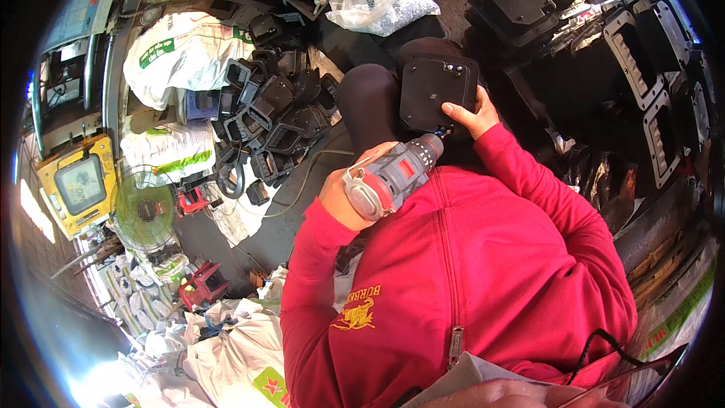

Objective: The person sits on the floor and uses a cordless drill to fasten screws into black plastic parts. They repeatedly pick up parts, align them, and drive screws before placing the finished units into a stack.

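My left hand (341,200) is wrapped round a grey and red cordless drill (396,174). The drill's chuck points up and to the right, its tip at the lower edge of a square black plastic cover (434,98). That cover lies over my knees, with small shiny screws near its upper right corner. My right hand (477,115) grips the cover's lower right side, thumb on top and the other fingers mostly hidden beneath. Whether the bit sits in a screw is too small to tell.
A clear plastic bag of small shiny parts (381,4) stands beyond my knees. Black plastic frames (276,117) are heaped on the left, near a green fan (143,208) and a yellow-framed screen (79,185). More black covers (513,4) and frames (642,68) are stacked on the right.
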The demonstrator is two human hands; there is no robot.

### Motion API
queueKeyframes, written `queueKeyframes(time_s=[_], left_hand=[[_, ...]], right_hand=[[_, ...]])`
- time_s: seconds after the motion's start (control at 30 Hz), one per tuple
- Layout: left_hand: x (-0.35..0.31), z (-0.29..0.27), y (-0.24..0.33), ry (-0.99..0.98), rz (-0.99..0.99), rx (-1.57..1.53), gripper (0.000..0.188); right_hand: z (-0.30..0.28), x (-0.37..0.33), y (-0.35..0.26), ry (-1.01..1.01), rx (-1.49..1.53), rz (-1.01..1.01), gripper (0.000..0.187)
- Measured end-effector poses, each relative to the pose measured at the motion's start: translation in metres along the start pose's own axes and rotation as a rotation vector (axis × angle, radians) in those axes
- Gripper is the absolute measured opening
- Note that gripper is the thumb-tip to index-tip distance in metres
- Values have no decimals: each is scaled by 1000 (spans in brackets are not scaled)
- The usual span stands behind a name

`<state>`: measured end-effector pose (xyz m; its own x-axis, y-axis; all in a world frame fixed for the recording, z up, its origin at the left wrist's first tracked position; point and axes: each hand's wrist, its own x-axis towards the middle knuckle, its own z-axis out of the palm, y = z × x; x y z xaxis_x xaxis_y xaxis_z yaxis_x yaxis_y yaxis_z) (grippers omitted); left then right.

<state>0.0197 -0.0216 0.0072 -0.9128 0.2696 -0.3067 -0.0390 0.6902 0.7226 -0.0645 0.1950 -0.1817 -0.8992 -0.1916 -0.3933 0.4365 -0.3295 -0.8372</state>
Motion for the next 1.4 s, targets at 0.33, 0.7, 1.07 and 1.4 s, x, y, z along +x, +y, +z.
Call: queueKeyframes(time_s=[0.33, 0.7, 1.07, 1.4], left_hand=[[7, -1, 30, 18, -72, 15, 69], [20, 19, 28, 46, -96, -57, 69], [-3, 25, -9, 34, 69, 27, 78], [-27, 68, -61, -55, -307, 225, 84]], right_hand=[[7, -6, -1, 44, -26, -32, 70], [11, 0, 10, 115, -35, 35, 60], [10, -8, 13, -36, -16, -226, 57], [3, -1, -27, -70, 153, -41, 45]])
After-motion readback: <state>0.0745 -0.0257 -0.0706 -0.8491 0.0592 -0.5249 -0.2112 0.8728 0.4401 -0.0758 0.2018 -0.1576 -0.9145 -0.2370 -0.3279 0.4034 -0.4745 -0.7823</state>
